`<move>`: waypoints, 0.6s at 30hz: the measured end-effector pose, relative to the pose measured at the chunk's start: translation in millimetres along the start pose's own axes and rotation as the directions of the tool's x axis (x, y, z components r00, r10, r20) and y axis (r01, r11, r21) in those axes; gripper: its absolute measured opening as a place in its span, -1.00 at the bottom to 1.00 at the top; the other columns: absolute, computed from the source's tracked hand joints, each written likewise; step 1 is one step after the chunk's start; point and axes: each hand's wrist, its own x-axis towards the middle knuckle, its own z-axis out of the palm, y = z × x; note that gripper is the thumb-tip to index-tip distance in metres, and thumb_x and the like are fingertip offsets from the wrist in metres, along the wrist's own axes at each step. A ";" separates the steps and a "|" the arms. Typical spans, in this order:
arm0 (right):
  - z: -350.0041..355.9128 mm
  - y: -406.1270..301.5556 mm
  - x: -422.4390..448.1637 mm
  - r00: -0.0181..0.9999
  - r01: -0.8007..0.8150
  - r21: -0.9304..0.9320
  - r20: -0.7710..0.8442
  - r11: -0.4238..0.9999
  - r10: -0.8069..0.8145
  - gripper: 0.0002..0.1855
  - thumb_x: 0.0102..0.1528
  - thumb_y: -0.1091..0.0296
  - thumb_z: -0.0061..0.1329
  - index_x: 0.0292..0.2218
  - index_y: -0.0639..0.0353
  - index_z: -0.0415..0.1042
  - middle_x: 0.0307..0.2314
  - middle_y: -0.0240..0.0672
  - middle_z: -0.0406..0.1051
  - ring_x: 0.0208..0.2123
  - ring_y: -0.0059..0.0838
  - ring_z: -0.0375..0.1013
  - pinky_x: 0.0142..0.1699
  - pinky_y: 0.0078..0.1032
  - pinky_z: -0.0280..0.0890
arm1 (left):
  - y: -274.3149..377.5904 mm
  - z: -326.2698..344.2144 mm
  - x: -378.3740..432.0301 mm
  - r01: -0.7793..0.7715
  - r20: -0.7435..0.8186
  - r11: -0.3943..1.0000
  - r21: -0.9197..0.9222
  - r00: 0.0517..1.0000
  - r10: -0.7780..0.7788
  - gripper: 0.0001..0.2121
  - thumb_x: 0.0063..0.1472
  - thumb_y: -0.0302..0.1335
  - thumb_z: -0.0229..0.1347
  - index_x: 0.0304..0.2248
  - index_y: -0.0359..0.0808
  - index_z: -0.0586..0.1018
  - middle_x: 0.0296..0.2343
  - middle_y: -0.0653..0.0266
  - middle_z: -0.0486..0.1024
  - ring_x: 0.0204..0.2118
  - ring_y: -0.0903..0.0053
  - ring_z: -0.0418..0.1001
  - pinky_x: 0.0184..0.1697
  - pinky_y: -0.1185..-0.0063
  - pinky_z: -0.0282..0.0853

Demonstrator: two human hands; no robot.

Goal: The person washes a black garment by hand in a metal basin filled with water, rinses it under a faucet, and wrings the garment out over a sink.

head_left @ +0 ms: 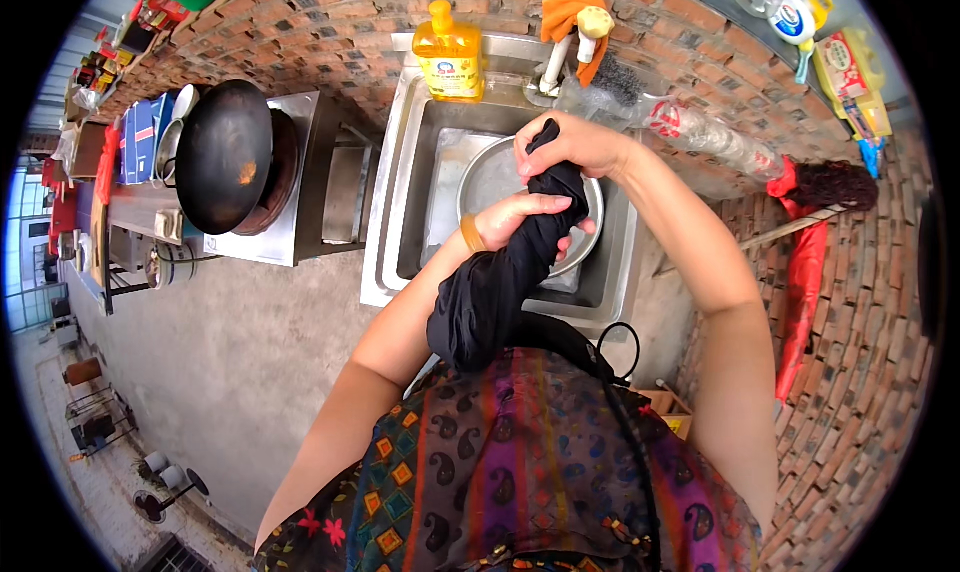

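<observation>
A black cloth [491, 294], twisted into a thick rope, is gripped by both hands over the sink. My right hand [574, 143] is closed round its upper end, and a short tip pokes out past the fingers. Lower down, my left hand [517, 219] wraps the middle, with a yellowish bangle at that wrist. From there the looser end of the cloth hangs back close to my chest. Beneath the hands a round metal basin [480, 174] sits in the stainless steel sink [409, 219], its inside partly hidden by the hands and cloth.
An orange bottle of dish soap [448, 58] stands on the sink's back ledge. Beside it is a tap [556, 65] draped with an orange cloth [564, 9]. Left, a black wok [225, 152] rests tilted on a stove [296, 174]. A mop [832, 185] leans at the brick wall, right.
</observation>
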 end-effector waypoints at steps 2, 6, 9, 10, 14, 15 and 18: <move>0.6 5.5 5.3 0.989 -0.056 -0.075 -0.140 0.996 0.045 -0.88 -0.20 0.47 0.10 -0.59 0.28 0.40 -0.65 -0.40 0.34 -0.52 -0.67 0.32 -0.40 -0.65 0.21 | -2.0 -3.7 2.9 0.006 -0.071 1.000 0.006 0.997 -0.005 -0.70 0.14 -0.24 0.09 -0.29 -0.32 0.41 -0.50 0.32 0.43 -0.54 0.59 0.42 -0.49 0.61 0.42; 6.8 16.4 22.4 0.892 -0.149 -0.288 -0.451 0.946 0.003 -0.88 -0.23 0.46 0.06 -0.65 0.25 0.37 -0.72 -0.50 0.29 -0.61 -0.72 0.24 -0.51 -0.63 0.14 | 1.1 -16.6 12.6 0.066 -0.202 0.995 0.077 0.978 -0.050 -0.66 0.10 -0.14 0.14 -0.44 -0.27 0.42 -0.58 0.37 0.41 -0.61 0.60 0.41 -0.55 0.62 0.38; 7.8 18.8 36.0 0.861 -0.296 -0.524 -0.508 0.799 -0.014 -0.82 -0.31 0.36 0.08 -0.65 0.28 0.40 -0.74 -0.32 0.35 -0.67 -0.52 0.28 -0.51 -0.50 0.21 | 2.6 -29.2 24.8 0.152 -0.320 0.964 0.216 0.944 -0.077 -0.75 0.13 -0.23 0.09 -0.38 -0.26 0.43 -0.54 0.33 0.40 -0.60 0.57 0.39 -0.53 0.56 0.38; 7.2 17.7 38.8 0.854 -0.353 -0.601 -0.521 0.717 -0.016 -0.80 -0.33 0.34 0.09 -0.64 0.28 0.42 -0.73 -0.26 0.38 -0.67 -0.47 0.31 -0.50 -0.48 0.24 | 0.9 -31.5 29.8 0.155 -0.357 0.958 0.243 0.932 -0.061 -0.75 0.12 -0.24 0.10 -0.41 -0.26 0.44 -0.55 0.32 0.41 -0.61 0.57 0.40 -0.54 0.56 0.38; 3.4 40.3 49.0 0.782 -0.509 -0.630 -0.623 0.587 0.009 -0.74 -0.23 0.35 -0.03 -0.48 0.34 0.52 -0.49 0.05 0.46 -0.36 -0.05 0.49 -0.23 -0.35 0.38 | -15.6 -57.2 59.1 0.072 -0.409 0.941 0.329 0.910 0.073 -0.76 0.04 -0.27 0.13 -0.47 -0.29 0.46 -0.60 0.29 0.41 -0.62 0.54 0.41 -0.58 0.56 0.37; 4.0 42.0 50.7 0.758 -0.571 -0.604 -0.648 0.556 0.075 -0.70 -0.18 0.37 -0.09 -0.40 0.36 0.52 -0.39 0.04 0.46 -0.28 -0.05 0.48 -0.17 -0.33 0.37 | -18.1 -61.8 65.2 0.018 -0.407 0.949 0.314 0.906 0.118 -0.77 -0.04 -0.38 0.19 -0.44 -0.38 0.51 -0.59 0.25 0.43 -0.66 0.48 0.43 -0.63 0.54 0.36; 3.7 50.3 50.7 0.729 -0.613 -0.608 -0.682 0.504 0.062 -0.71 -0.14 0.37 -0.09 -0.36 0.32 0.52 -0.34 0.02 0.47 -0.26 -0.06 0.48 -0.15 -0.31 0.37 | -24.1 -65.4 77.8 0.017 -0.472 0.918 0.396 0.862 0.187 -0.78 -0.04 -0.39 0.20 -0.44 -0.37 0.51 -0.58 0.25 0.44 -0.67 0.48 0.42 -0.67 0.54 0.36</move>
